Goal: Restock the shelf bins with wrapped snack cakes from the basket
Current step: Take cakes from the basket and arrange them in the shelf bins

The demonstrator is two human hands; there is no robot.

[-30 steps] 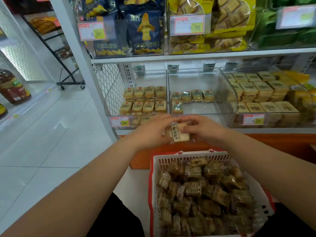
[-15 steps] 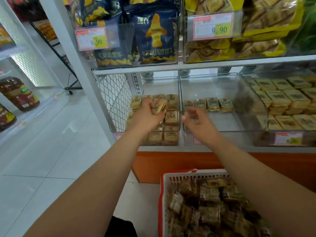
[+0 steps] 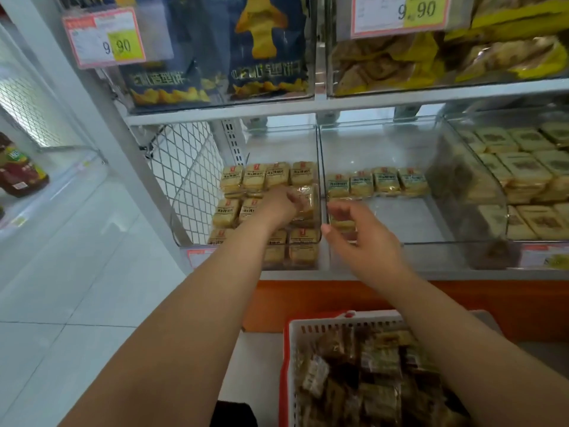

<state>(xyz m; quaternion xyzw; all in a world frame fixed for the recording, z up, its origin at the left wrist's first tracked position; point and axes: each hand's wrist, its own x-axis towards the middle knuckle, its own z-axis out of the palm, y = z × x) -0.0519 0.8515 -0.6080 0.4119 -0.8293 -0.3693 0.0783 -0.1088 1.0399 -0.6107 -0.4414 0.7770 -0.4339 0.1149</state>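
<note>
A red-rimmed white basket point(image 3: 287, 352) at the bottom holds several brown wrapped snack cakes point(image 3: 372, 383). On the lower shelf, the left clear bin point(image 3: 192, 198) is packed with rows of yellow wrapped cakes. My left hand point(image 3: 275, 208) reaches into it and grips one wrapped snack cake point(image 3: 305, 199) over the bin's right side. My right hand point(image 3: 357, 238) hovers at the front left corner of the middle bin point(image 3: 403, 220), fingers loosely spread and holding nothing, close to a single cake point(image 3: 341, 223) lying there. A row of cakes point(image 3: 377, 181) lines that bin's back.
The right bin point(image 3: 523, 180) is stacked with pale wrapped cakes. Above the cakes, an upper shelf point(image 3: 369, 103) carries blue snack bags point(image 3: 268, 47) and yellow bags point(image 3: 462, 57) behind price tags. An orange base panel point(image 3: 308, 300) runs under the shelf. White floor tiles point(image 3: 77, 288) lie to the left.
My hands parted from in front of the shelf. The left one carried a cake up into the left bin and lowered it toward the right side; the right one moved to the middle bin's front.
</note>
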